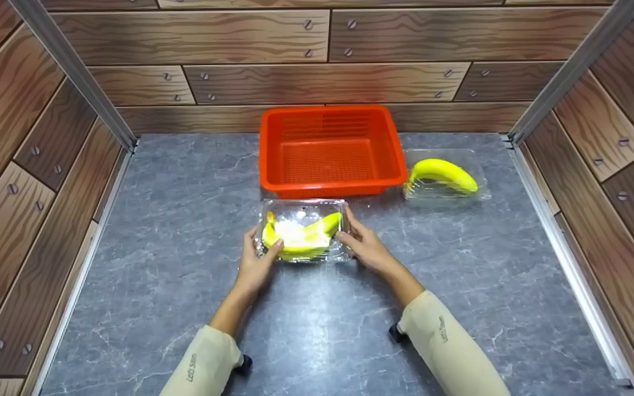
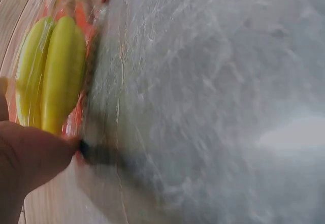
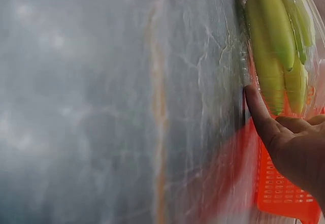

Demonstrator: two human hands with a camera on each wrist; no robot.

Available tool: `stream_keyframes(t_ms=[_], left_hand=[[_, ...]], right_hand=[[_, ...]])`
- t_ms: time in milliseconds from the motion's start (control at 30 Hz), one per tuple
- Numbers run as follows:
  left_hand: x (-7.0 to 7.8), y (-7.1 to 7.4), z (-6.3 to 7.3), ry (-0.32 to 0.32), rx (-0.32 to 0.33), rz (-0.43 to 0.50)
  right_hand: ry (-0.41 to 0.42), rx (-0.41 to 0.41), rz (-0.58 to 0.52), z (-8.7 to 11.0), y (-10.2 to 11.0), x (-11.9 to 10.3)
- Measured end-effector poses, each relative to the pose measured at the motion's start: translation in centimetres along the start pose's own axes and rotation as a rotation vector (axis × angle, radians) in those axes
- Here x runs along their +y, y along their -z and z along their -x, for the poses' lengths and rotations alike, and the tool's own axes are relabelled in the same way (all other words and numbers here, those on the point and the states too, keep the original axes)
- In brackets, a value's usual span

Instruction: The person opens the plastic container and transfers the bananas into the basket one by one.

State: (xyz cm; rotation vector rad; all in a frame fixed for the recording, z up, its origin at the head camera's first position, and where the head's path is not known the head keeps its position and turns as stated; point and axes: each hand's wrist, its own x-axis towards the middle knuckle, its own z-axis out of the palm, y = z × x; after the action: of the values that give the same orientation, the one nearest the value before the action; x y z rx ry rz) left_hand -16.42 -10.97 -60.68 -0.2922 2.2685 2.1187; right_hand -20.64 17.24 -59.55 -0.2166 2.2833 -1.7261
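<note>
Head view: holding what?

My left hand (image 1: 255, 270) and right hand (image 1: 371, 251) are gripping a clear plastic box (image 1: 304, 208) of curved bananas (image 1: 322, 226) before the red basket (image 1: 329, 186), woodgrain walls (image 1: 262, 82) enclosing the veined grey table (image 1: 174, 231).

From table (image 1: 504, 286) centre, seeing basket (image 1: 333, 185) at twelve o'clock, boxed banana (image 1: 444, 169) at two, posts (image 1: 74, 71) at ten and two, walls (image 1: 6, 165) at nine and three.

I'm high on the head camera, facing forward and down, tabletop (image 1: 174, 247) spread wide; both wrist cameras sit close, turned sideways, sharing the bananas (image 2: 59, 76): upper left in the left's frame, upper right in the right's.
</note>
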Motion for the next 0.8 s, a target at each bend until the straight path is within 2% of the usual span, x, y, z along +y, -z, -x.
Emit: stream_keyframes(t_ms=[100, 200, 367, 467, 567, 800], left_hand=[[-0.1, 0.4, 0.5, 0.010, -0.067, 0.015], [-0.5, 0.8, 1.0, 0.012, -0.123, -0.009], [-1.3, 1.5, 1.3, -0.052, -0.192, -0.065], [-1.6, 1.6, 1.2, -0.093, -0.242, -0.038], [-1.9, 1.7, 1.0, -0.107, -0.281, 0.000], [-2.2, 1.9, 1.0, -0.118, -0.291, 0.020]], right_hand=[[-0.001, -0.007, 0.008, 0.5, 0.3, 0.0], [0.009, -0.018, 0.006, 0.8, 0.6, 0.0], [0.009, -0.028, -0.003, 1.0, 0.9, 0.3], [-0.006, -0.025, -0.003, 1.1, 1.0, 0.3], [-0.014, -0.013, 0.007, 1.1, 1.0, 0.2], [0.037, 0.035, 0.089, 1.4, 0.8, -0.4]])
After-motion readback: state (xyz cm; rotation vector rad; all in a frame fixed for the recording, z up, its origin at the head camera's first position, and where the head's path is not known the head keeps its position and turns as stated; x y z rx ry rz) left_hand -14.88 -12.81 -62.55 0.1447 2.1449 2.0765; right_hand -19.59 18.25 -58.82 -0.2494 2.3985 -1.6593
